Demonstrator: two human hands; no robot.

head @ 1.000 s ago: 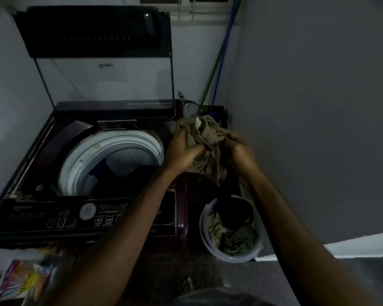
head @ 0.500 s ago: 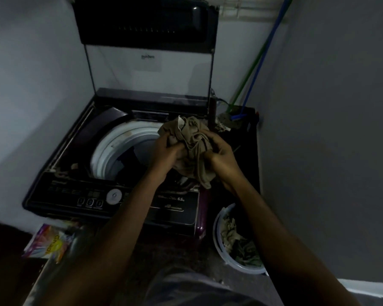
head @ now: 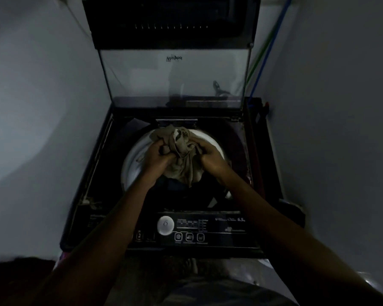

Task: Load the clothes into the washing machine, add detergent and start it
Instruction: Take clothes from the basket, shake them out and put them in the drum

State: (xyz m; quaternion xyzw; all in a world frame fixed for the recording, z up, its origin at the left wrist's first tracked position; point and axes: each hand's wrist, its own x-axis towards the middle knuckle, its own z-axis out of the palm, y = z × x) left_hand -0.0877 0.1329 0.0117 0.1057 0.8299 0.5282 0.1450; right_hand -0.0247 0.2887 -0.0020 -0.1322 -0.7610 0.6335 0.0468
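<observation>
Garment, khaki, bunched between both hands above the open washing machine. Left hand fingers curled into its left folds, right hand fingers curled into its right folds. Loose tail hanging below the fingers, over dark clothes in the tub, inside the white drum rim. Beyond the fingers, glass lid raised upright. Nearer than the fingers, control panel with white dial. Well right of the fingers, blue hose and green hose up the wall.
</observation>
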